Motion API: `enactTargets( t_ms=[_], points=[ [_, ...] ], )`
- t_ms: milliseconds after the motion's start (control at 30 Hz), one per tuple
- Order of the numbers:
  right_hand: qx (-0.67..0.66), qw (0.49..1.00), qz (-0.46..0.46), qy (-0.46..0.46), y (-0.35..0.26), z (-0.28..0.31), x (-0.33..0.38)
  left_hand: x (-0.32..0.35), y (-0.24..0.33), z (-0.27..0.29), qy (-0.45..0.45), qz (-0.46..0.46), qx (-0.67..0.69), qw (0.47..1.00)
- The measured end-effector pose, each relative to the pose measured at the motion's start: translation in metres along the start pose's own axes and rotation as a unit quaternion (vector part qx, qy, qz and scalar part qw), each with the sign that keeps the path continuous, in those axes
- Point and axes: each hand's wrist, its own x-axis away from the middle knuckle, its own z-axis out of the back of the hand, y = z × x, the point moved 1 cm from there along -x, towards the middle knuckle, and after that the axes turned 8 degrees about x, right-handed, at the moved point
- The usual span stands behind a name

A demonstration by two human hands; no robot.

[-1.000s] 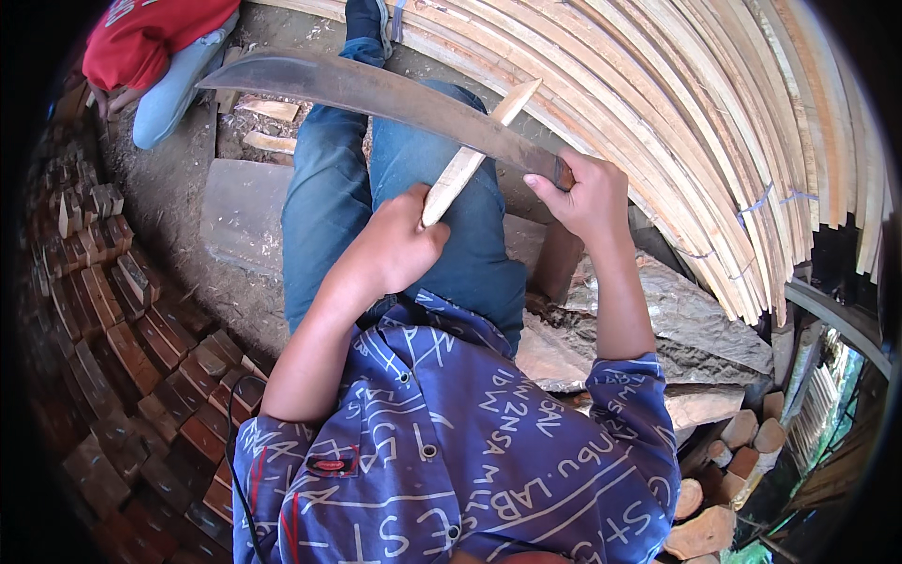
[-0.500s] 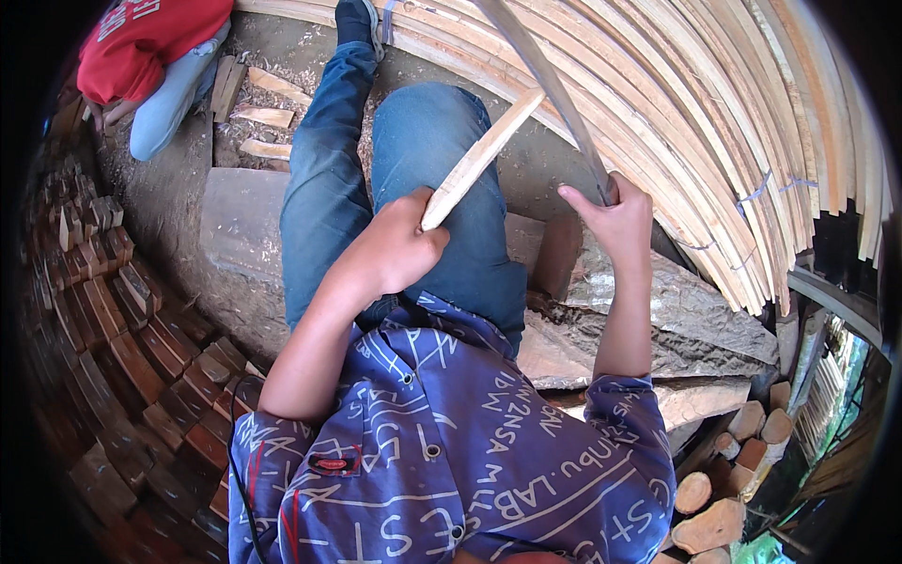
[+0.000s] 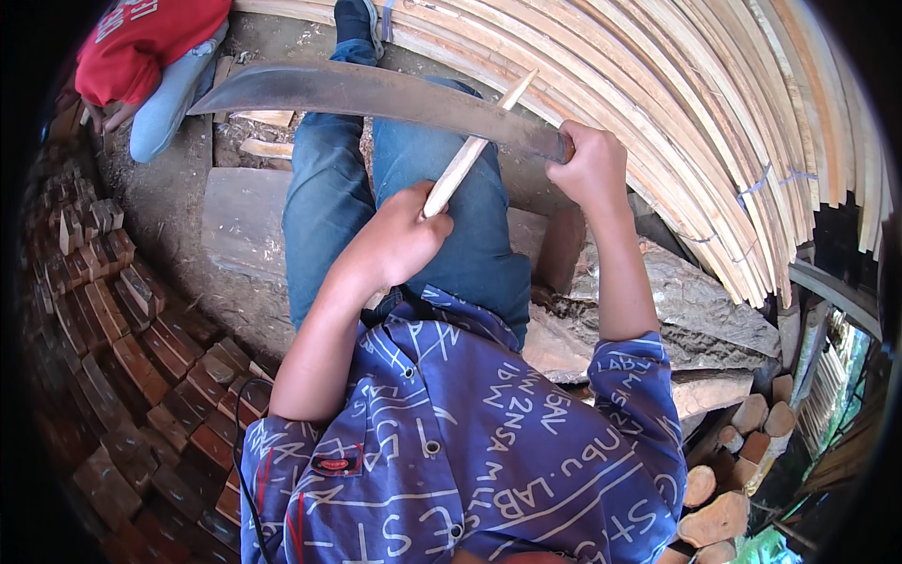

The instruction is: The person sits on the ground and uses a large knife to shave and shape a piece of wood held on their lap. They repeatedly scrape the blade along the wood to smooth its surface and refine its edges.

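My left hand [image 3: 399, 235] grips a pale wooden stick [image 3: 474, 150] that points up and to the right over my lap. My right hand [image 3: 590, 164] holds the handle of a long dark machete [image 3: 376, 92]. Its broad blade lies nearly level across my blue-jeaned legs, tip to the left, and it crosses the stick near the stick's upper end. I sit with my legs stretched forward.
A big stack of pale curved wooden slats [image 3: 714, 122] fills the top and right. Reddish wood blocks [image 3: 132, 329] line the left. Cut log rounds [image 3: 723, 479] lie at lower right. A crouching person in a red top [image 3: 141, 47] is at upper left.
The machete was raised up to the right half a second ago. It has swung back down to lie level across the stick, as it was one second ago.
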Motion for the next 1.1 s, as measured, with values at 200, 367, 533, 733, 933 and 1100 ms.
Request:
enactTargets(
  t_ms=[200, 367, 533, 733, 933, 1100],
  points=[
    [0.007, 1.0, -0.001, 0.029, 0.011, -0.003, 0.005, 0.001, -0.002, 0.0, 0.004, -0.014, -0.005, 1.0],
    [0.036, 0.999, -0.015, 0.027, 0.012, -0.001, 0.008, 0.001, -0.003, 0.003, -0.004, -0.011, -0.012, 1.0],
    [0.052, 0.999, -0.009, 0.009, -0.003, 0.011, 0.018, 0.0, -0.004, 0.002, 0.0, -0.013, -0.007, 1.0],
    [-0.002, 1.0, 0.026, -0.013, -0.04, 0.003, 0.029, -0.003, -0.015, 0.006, -0.035, -0.029, 0.049, 0.998],
    [0.004, 0.991, -0.128, 0.024, 0.02, -0.006, 0.003, 0.003, -0.007, 0.008, -0.021, 0.02, 0.053, 0.998],
    [-0.102, 0.979, -0.174, 0.018, 0.034, -0.025, 0.027, -0.001, -0.01, -0.001, -0.016, -0.023, 0.018, 0.999]
  ],
)
